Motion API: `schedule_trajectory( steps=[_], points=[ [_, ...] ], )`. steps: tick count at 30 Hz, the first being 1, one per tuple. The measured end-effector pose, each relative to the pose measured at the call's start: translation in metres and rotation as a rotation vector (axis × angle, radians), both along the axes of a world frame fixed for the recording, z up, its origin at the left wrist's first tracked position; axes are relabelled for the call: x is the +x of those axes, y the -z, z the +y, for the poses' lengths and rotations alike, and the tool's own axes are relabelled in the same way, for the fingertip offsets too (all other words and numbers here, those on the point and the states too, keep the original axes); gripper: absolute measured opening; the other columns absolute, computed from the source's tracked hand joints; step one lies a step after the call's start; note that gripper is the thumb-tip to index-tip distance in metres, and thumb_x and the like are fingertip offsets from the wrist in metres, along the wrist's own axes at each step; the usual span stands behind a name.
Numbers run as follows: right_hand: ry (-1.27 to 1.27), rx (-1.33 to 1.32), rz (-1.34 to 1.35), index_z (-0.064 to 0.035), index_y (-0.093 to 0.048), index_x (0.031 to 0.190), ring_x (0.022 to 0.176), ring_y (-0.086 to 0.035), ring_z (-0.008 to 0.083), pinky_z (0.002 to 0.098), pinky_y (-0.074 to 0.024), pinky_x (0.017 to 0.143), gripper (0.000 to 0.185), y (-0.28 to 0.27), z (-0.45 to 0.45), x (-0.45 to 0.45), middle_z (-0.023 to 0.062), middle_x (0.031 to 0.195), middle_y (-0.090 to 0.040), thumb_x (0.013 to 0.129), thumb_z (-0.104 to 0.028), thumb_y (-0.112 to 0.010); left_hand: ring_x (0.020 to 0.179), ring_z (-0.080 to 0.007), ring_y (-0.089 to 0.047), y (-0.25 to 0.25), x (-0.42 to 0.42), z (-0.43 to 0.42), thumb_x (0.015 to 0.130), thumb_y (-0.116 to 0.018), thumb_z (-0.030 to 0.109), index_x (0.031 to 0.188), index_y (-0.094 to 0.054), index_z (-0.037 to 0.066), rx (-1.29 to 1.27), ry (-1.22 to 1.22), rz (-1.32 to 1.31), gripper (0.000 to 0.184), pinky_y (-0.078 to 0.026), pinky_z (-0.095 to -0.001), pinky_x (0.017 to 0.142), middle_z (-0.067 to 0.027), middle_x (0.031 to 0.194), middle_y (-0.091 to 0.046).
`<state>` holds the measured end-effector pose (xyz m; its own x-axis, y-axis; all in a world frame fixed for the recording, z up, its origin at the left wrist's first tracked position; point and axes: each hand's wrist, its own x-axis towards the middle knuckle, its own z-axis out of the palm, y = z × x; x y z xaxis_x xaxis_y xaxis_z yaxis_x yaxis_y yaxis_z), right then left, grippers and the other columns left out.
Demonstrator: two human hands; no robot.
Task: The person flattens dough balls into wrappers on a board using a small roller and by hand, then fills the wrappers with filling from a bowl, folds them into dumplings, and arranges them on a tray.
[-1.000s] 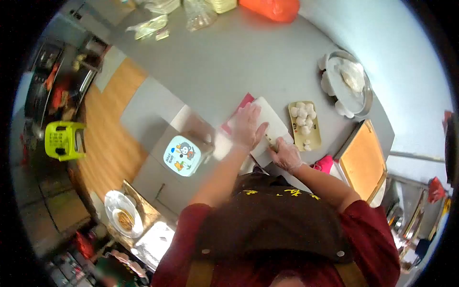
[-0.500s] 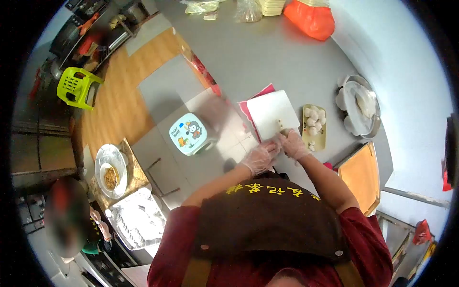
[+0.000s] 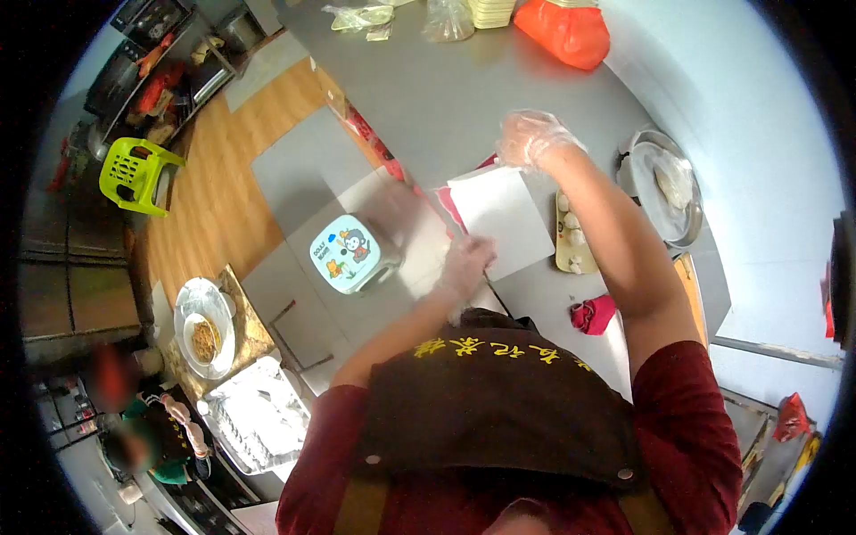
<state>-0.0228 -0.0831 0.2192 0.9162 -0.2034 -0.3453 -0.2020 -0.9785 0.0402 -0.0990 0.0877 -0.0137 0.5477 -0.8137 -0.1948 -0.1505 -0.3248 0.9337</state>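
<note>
The white board (image 3: 506,223) lies over a dark pink cloth (image 3: 448,203) on the grey table. My left hand (image 3: 467,267), in a clear glove, is beside the board's near left edge with its fingers bent and somewhat blurred. At the board's far edge is my right hand (image 3: 535,138), also gloved, with its fingers curled down; what they grip is too small to make out. White dough balls (image 3: 573,235) sit in a yellow tray (image 3: 563,260) right of the board, partly hidden by my right forearm.
A metal basin (image 3: 693,225) with a plastic bag stands at the right. Nearer me lies a crumpled pink cloth (image 3: 592,315). An orange bag (image 3: 563,36) is at the back. Left on the floor are a stool (image 3: 344,253) and a green chair (image 3: 134,174). A co-worker (image 3: 169,437) is lower left.
My right hand has moved from the board's near edge to its far edge. My left hand has shifted up and left. The small pieces on the board no longer show.
</note>
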Motion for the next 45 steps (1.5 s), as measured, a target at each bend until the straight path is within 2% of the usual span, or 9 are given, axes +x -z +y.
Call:
schedule_trajectory(
  steps=[4,11,13,18,28,30,34,37,45],
  points=[
    [-0.296,-0.116,0.044,-0.0034,-0.069,0.088,0.090,-0.064,0.0325,0.0411,-0.0504,0.080,0.029,0.029,-0.024,0.028,0.0182,0.095,-0.065,0.077,-0.026,-0.054,0.090,-0.0199,-0.055,-0.010,0.030,-0.016,0.088,-0.054,0.021,0.098,-0.054,0.001,-0.509,-0.530,1.038,0.022,-0.047,-0.0335,0.082,-0.0079,0.095,-0.055],
    [-0.027,-0.079,0.192,-0.0054,-0.069,0.096,0.099,-0.062,0.0299,0.0422,-0.0488,0.083,0.024,-0.002,-0.001,0.015,0.0150,0.106,-0.064,0.078,-0.014,-0.055,0.079,-0.0186,-0.053,-0.003,0.057,-0.045,0.088,-0.052,0.017,0.090,-0.050,0.002,-0.911,-0.610,1.695,0.015,-0.048,-0.0316,0.078,-0.0067,0.085,-0.053],
    [0.017,-0.055,0.099,-0.0054,-0.069,0.095,0.097,-0.063,0.0302,0.0417,-0.0494,0.083,0.024,-0.009,0.001,0.009,0.0155,0.103,-0.065,0.077,-0.014,-0.056,0.076,-0.0182,-0.053,0.019,0.067,-0.047,0.088,-0.051,0.016,0.087,-0.049,0.003,-1.190,-0.282,2.720,0.013,-0.048,-0.0311,0.076,-0.0064,0.082,-0.052],
    [0.070,-0.010,0.045,-0.0058,-0.069,0.095,0.097,-0.063,0.0303,0.0413,-0.0497,0.082,0.024,-0.008,0.001,0.005,0.0160,0.102,-0.065,0.076,-0.015,-0.056,0.073,-0.0190,-0.053,-0.035,0.056,-0.041,0.086,-0.049,0.009,0.089,-0.048,0.000,-0.771,-0.631,1.383,0.009,-0.049,-0.0311,0.076,-0.0077,0.083,-0.051],
    [0.040,-0.019,0.057,-0.0057,-0.069,0.094,0.097,-0.063,0.0312,0.0404,-0.0500,0.081,0.025,-0.010,0.001,0.006,0.0165,0.103,-0.065,0.077,-0.016,-0.054,0.093,-0.0259,-0.058,0.075,0.072,-0.064,0.091,-0.047,0.018,0.102,-0.055,-0.003,-0.903,-0.519,0.579,0.025,-0.046,-0.0363,0.088,-0.0146,0.093,-0.060],
    [0.034,-0.019,0.057,-0.0057,-0.069,0.094,0.097,-0.063,0.0311,0.0405,-0.0501,0.081,0.025,-0.010,0.001,0.007,0.0163,0.102,-0.065,0.077,-0.016,-0.054,0.102,-0.0251,-0.055,0.006,0.073,-0.059,0.093,-0.045,0.019,0.108,-0.054,0.001,-0.650,-0.834,1.405,0.025,-0.044,-0.0348,0.092,-0.0148,0.104,-0.058],
    [0.065,-0.016,0.069,-0.0059,-0.069,0.095,0.098,-0.063,0.0307,0.0413,-0.0502,0.081,0.025,-0.011,0.000,0.009,0.0160,0.103,-0.065,0.077,-0.016,-0.055,0.106,-0.0243,-0.053,-0.015,0.059,-0.051,0.094,-0.044,0.019,0.115,-0.053,0.004,-0.548,-0.827,1.283,0.027,-0.041,-0.0349,0.095,-0.0138,0.112,-0.056],
    [0.032,-0.050,0.073,-0.0061,-0.069,0.096,0.100,-0.062,0.0299,0.0405,-0.0496,0.084,0.025,-0.006,-0.002,0.012,0.0163,0.105,-0.064,0.076,-0.016,-0.056,0.105,-0.0244,-0.054,0.011,0.047,-0.046,0.091,-0.047,0.018,0.118,-0.052,0.006,-0.251,-0.607,0.740,0.030,-0.040,-0.0367,0.096,-0.0126,0.111,-0.057],
    [-0.084,-0.069,0.006,-0.0090,-0.062,0.109,0.106,-0.055,0.0279,0.0390,-0.0428,0.093,0.038,0.044,-0.029,-0.006,0.0123,0.117,-0.058,0.087,-0.038,-0.051,0.086,-0.0192,-0.061,0.023,0.029,0.005,0.087,-0.056,0.010,0.108,-0.053,0.000,-0.506,-0.299,-0.042,0.024,-0.054,-0.0333,0.076,-0.0095,0.100,-0.059]
  ],
)
